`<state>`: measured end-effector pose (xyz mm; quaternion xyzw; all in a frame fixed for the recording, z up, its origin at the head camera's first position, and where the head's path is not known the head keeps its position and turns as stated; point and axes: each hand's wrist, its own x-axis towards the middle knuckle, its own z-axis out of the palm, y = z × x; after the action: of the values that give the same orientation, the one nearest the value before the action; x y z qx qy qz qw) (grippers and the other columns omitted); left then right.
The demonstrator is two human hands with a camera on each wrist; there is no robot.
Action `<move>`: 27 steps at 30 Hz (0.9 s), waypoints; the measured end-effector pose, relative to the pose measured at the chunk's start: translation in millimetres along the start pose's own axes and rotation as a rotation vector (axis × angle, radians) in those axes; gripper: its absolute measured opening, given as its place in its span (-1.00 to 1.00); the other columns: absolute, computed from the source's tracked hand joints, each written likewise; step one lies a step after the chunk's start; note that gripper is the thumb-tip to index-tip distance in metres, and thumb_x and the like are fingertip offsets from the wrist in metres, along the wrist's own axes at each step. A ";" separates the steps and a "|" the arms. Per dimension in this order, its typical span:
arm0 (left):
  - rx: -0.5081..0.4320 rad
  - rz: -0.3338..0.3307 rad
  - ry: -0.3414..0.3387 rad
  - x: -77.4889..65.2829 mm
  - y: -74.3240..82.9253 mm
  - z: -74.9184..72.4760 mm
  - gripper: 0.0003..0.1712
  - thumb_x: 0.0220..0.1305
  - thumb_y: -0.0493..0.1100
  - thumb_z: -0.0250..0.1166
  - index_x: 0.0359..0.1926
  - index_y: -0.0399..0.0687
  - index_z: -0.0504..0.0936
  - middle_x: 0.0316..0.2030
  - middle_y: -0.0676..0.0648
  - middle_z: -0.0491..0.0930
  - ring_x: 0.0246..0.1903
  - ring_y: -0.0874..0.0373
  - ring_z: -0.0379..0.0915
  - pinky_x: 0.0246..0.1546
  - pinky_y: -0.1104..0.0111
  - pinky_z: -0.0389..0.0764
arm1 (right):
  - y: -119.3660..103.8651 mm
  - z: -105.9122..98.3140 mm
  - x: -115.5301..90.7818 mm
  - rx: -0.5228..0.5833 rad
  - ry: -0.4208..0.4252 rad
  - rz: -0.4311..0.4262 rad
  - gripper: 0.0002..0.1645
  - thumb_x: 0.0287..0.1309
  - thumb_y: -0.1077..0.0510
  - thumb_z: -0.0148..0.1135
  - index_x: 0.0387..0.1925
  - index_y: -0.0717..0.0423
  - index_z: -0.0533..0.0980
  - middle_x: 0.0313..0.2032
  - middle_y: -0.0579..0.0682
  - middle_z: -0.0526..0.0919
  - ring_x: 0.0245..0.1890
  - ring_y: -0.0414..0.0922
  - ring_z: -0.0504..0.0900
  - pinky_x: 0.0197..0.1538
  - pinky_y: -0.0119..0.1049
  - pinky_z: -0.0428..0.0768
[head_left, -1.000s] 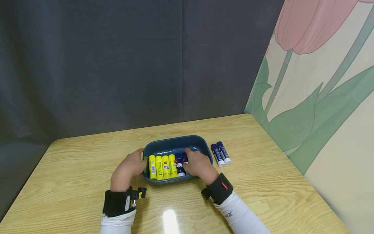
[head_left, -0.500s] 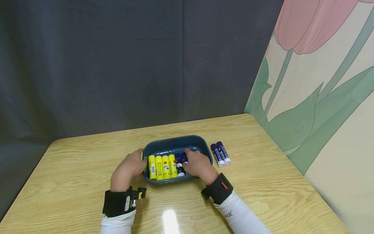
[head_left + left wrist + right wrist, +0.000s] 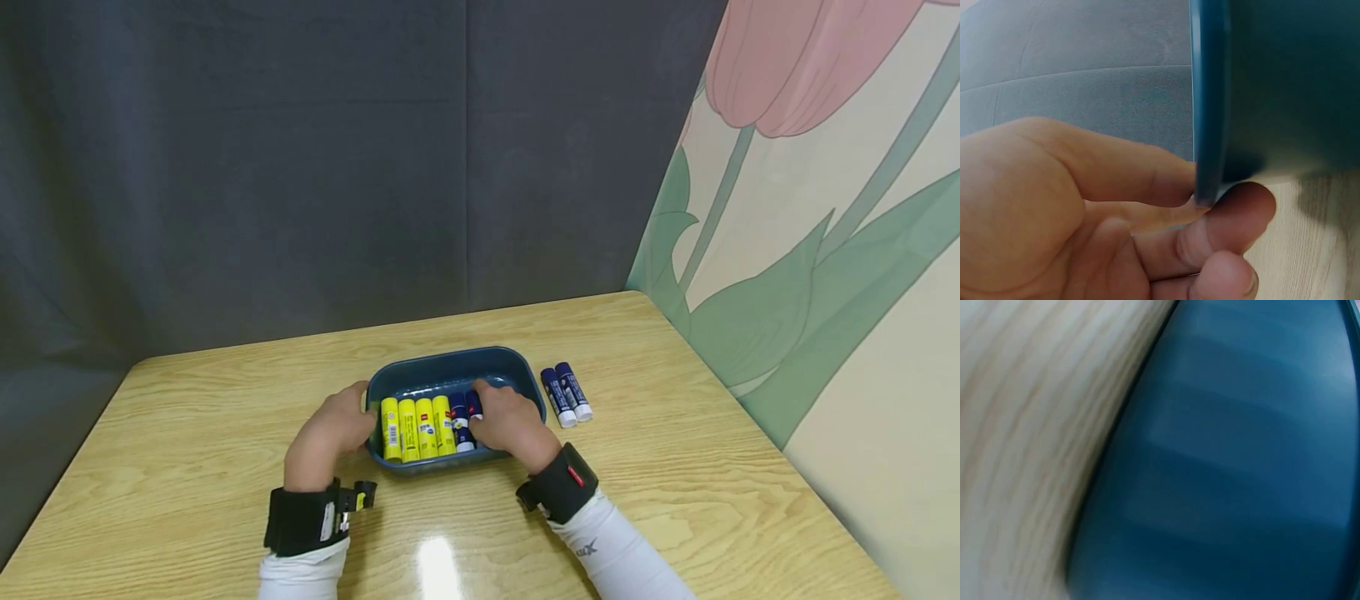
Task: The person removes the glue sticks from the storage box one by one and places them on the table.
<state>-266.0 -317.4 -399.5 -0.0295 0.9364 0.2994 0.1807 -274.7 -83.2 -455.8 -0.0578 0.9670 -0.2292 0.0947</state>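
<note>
My left hand [image 3: 333, 429] holds the left end of a dark blue plastic tray [image 3: 442, 370]; in the left wrist view, the tray's rim [image 3: 1207, 112] sits pinched between thumb and fingers. Inside the tray, several yellow glue sticks [image 3: 426, 429] lie side by side. To their right lies a navy glue stick [image 3: 461, 423] with a white end. My right hand [image 3: 513, 421] reaches in over the front right part, fingers and thumb around another navy glue stick [image 3: 474, 404], which the hand mostly hides. Only the tray's outer side [image 3: 1229, 456] shows in the right wrist view.
Two more navy glue sticks [image 3: 567, 395] with white ends lie together on the wooden table [image 3: 675, 475], just right of the tray. A dark grey curtain [image 3: 315, 183] hangs behind the table, and a wall painted with tulips [image 3: 795, 333] borders its right side.
</note>
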 end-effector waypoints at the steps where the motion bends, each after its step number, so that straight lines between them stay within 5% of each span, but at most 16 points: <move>1: 0.001 0.001 0.001 -0.6 0.0 0.0 -0.27 0.40 -0.24 -0.03 0.54 -0.26 0.03 -0.45 -0.14 0.44 -0.72 0.16 0.24 -0.59 0.34 0.35 | -0.1 -0.1 0.1 0.001 -0.002 0.003 -0.30 0.24 0.00 0.29 0.39 0.00 0.37 0.20 0.13 0.58 -0.19 -0.02 0.59 -0.12 0.00 0.63; 6: 0.005 0.009 0.005 -1.8 -0.7 -0.1 -0.26 0.39 -0.25 -0.03 0.53 -0.29 0.02 -0.41 -0.18 0.46 -0.73 0.16 0.23 -0.59 0.34 0.35 | -0.6 -0.3 0.7 0.009 -0.008 0.007 -0.29 0.24 0.00 0.29 0.39 -0.01 0.36 0.20 0.13 0.58 -0.22 -0.03 0.58 -0.15 -0.02 0.62; 13: 0.013 0.020 0.015 -2.1 0.1 0.4 -0.26 0.38 -0.24 -0.01 0.52 -0.31 0.04 0.09 -0.36 0.43 -0.67 0.10 0.29 -0.55 0.29 0.39 | -0.2 -0.4 0.9 0.017 -0.006 0.006 -0.30 0.23 0.00 0.30 0.39 -0.02 0.37 0.19 0.13 0.59 -0.23 -0.02 0.58 -0.14 -0.01 0.62; 27: 0.027 0.001 0.021 1.6 -1.1 0.8 -0.24 0.34 -0.27 -0.02 0.53 -0.30 0.04 0.12 -0.35 0.41 -0.66 0.11 0.30 -0.53 0.31 0.40 | 0.0 1.8 3.3 0.020 -0.012 0.004 -0.30 0.24 0.01 0.29 0.39 -0.05 0.36 0.20 0.12 0.58 -0.24 -0.03 0.56 -0.16 -0.04 0.61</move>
<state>-267.0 -317.8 -401.3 -0.0298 0.9422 0.2863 0.1713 -277.6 -84.5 -457.9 -0.0562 0.9642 -0.2384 0.1016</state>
